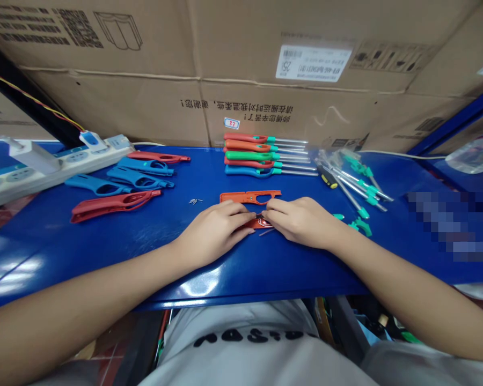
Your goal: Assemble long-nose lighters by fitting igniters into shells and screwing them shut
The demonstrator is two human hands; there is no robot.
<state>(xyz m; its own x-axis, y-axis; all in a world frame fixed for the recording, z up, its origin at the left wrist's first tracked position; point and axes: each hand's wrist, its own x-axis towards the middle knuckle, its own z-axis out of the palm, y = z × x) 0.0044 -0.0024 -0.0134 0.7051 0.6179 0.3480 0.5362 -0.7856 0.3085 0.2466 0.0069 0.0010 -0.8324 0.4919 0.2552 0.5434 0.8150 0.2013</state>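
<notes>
On the blue table, an orange lighter handle half (261, 223) lies between my hands, with thin pale wires showing in it. My left hand (217, 230) grips its left part, thumb and fingers closed around the edge. The fingers of my right hand (298, 221) are pressed together on its right part, and what lies beneath their tips is hidden. Just beyond my fingers rests the matching orange half (241, 197), its hollow inside facing up. Several small screws (195, 201) are scattered left of it.
Finished-looking long lighters (249, 156) lie stacked at the back. Blue and red handle shells (112, 203) sit at left beside a white power strip (64, 169). At right are metal tubes with green tips (358, 187) and a black-yellow screwdriver (327, 177). A cardboard box (145, 96) stands behind.
</notes>
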